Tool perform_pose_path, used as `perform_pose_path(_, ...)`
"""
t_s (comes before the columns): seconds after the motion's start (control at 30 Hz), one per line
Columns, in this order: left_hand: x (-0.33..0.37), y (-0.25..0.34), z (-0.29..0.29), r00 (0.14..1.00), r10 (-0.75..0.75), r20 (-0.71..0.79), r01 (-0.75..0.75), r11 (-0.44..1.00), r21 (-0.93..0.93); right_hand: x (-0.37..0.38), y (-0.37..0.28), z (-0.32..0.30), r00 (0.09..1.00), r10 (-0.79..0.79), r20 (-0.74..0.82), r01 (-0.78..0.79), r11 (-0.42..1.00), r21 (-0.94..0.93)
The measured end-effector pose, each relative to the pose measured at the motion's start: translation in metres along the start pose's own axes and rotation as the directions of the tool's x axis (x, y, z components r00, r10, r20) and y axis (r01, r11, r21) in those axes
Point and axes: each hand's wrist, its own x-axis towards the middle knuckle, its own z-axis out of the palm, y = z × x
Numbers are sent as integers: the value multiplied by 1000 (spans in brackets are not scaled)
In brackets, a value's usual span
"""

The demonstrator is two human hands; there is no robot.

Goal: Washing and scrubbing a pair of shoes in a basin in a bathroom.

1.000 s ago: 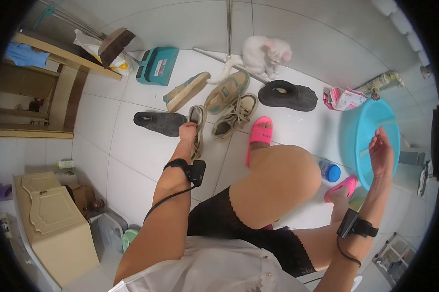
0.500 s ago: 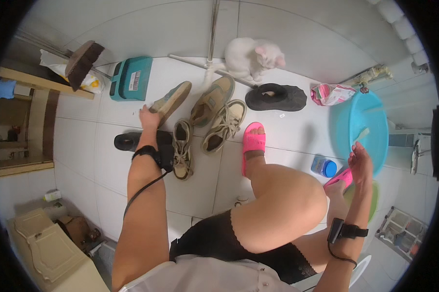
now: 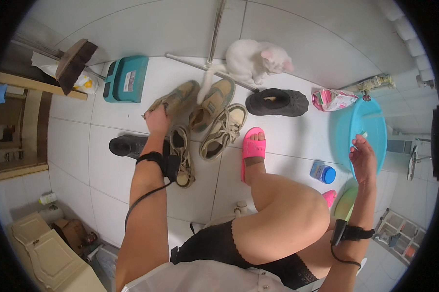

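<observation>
My left hand is closed around the heel end of a tan lace-up shoe, which is now sole-down on the floor, toe pointing away to the right. Beside it stand a second tan shoe and a beige lace-up pair, a right one and a left one. Part of a black shoe lies behind my left forearm. My right hand is held up in front of a light-blue basin, fingers curled. A small pale thing shows at its fingertips; its kind is unclear.
A white cat sits by the far wall near a metal pole stand. Another black shoe, a pink-and-white bag and a blue-lidded jar are on the floor. A teal dustpan stands at left, near a brush head.
The tan shoe in my left hand has been tipped from its side to sole-down, my hand moving slightly right and nearer. My right hand has turned, its fingers now curled more.
</observation>
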Motion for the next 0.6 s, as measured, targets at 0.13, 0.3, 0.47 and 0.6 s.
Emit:
perform_pose_path(0.13, 14, 53, 6, 996, -85, -33, 85, 996, 23, -2, 5, 1, 1000, 24, 12, -23, 1000, -16)
perform_pose_path(0.3, 1, 90, 7, 990, 75, 120, -92, 986, 142, -1, 13, -19, 998, 31, -49, -33, 999, -36)
perform_pose_path(0.47, 0, 109, 32, 996, 32, 84, -54, 960, 274, -15, 12, -34, 995, 20, -93, -23, 999, -28)
perform_pose_path(0.6, 19, 91, 7, 995, -23, 99, 3, 980, 199, -14, 11, -34, 998, 30, -62, -33, 998, -45)
